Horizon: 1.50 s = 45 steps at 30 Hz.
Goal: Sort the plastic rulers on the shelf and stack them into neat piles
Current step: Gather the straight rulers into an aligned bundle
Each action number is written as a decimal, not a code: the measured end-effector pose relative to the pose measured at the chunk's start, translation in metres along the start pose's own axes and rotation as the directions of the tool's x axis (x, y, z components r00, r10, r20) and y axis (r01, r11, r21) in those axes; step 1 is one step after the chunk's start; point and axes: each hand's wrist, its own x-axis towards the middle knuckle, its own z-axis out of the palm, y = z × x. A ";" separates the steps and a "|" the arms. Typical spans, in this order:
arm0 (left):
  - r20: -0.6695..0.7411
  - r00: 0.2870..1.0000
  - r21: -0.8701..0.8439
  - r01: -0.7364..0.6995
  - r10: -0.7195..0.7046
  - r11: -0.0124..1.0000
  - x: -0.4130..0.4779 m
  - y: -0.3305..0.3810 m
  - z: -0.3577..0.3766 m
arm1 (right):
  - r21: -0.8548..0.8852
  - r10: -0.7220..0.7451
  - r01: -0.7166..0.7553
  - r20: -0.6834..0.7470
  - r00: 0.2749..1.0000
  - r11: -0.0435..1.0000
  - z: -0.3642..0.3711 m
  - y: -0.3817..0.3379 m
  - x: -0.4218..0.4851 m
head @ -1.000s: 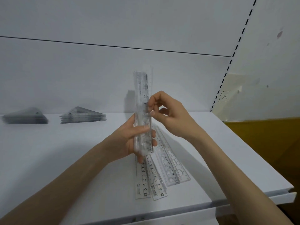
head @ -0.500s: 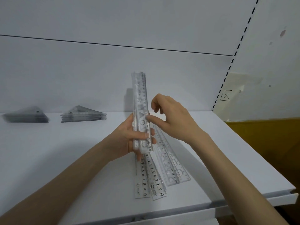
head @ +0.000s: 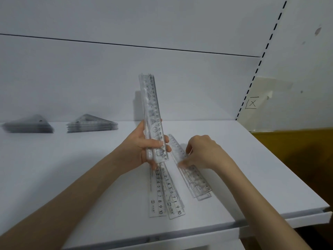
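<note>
My left hand (head: pixel 144 147) grips a bundle of clear straight rulers (head: pixel 152 109) near its lower end and holds it upright above the white shelf (head: pixel 72 177). My right hand (head: pixel 203 152) is down on the shelf, its fingertips pinching the long clear stencil rulers (head: pixel 196 179) that lie slanted there. Two shorter clear rulers (head: pixel 163 193) lie side by side below my left hand, numbers facing up.
Two stacks of clear triangle rulers stand at the back left, one stack (head: pixel 91 124) nearer the middle and another stack (head: pixel 28 126) at the far left. The shelf's front edge (head: pixel 162 235) runs below the rulers. A slotted upright (head: pixel 259 60) bounds the right.
My right hand has left the upright bundle and dropped down and right onto the slanted rulers on the shelf. The left hand keeps the bundle upright, tilted slightly left.
</note>
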 end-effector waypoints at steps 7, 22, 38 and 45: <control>0.002 1.000 -0.010 0.004 -0.004 1.000 -0.001 0.000 -0.002 | 0.286 0.005 0.026 -0.109 0.994 0.958 0.002 0.016 0.008; 0.088 0.996 0.018 0.002 -0.004 1.000 -0.001 0.000 0.000 | 0.872 -0.318 0.336 -0.225 0.921 0.357 -0.025 -0.016 0.015; 0.026 1.000 -0.006 -0.012 0.012 1.000 0.000 -0.002 0.001 | 0.396 -0.380 0.562 -0.450 0.808 0.727 -0.016 -0.032 0.018; -0.002 1.000 -0.051 -0.017 0.017 0.999 0.001 -0.002 0.000 | 0.264 -0.215 0.339 -0.403 0.889 0.903 -0.013 -0.009 0.020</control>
